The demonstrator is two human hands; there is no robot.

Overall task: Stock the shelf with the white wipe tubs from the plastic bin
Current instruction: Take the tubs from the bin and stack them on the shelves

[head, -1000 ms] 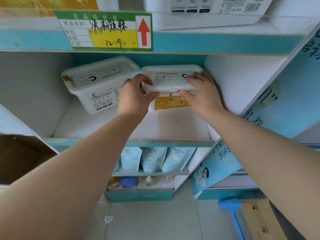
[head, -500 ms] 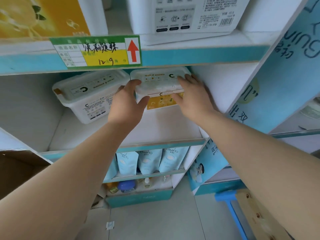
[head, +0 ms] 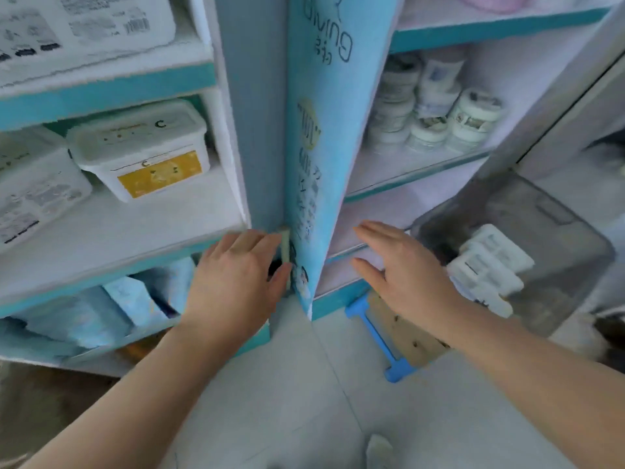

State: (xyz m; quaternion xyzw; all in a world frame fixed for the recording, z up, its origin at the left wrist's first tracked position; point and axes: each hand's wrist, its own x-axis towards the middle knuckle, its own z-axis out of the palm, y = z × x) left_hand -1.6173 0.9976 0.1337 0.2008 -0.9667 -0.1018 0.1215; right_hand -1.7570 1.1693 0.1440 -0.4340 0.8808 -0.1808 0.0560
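White rectangular wipe tubs (head: 490, 262) lie in the grey see-through plastic bin (head: 544, 211); right hand (head: 406, 279) just left of it, left hand (head: 236, 282) farther, both empty, loose-fingered.

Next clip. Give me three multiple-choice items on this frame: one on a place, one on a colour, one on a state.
1. Where is the plastic bin?
A. low on the right
B. top left
C. on the left shelf

2. What colour is the front label of the shelved tub?
A. red
B. yellow
C. green

3. How are the left hand and right hand?
A. both gripping a tub
B. one gripping a tub
C. both open and empty

Answers:
1 A, it sits just beyond the right hand.
2 B, a yellow panel shows on its front.
3 C, the fingers are straight and hold nothing.
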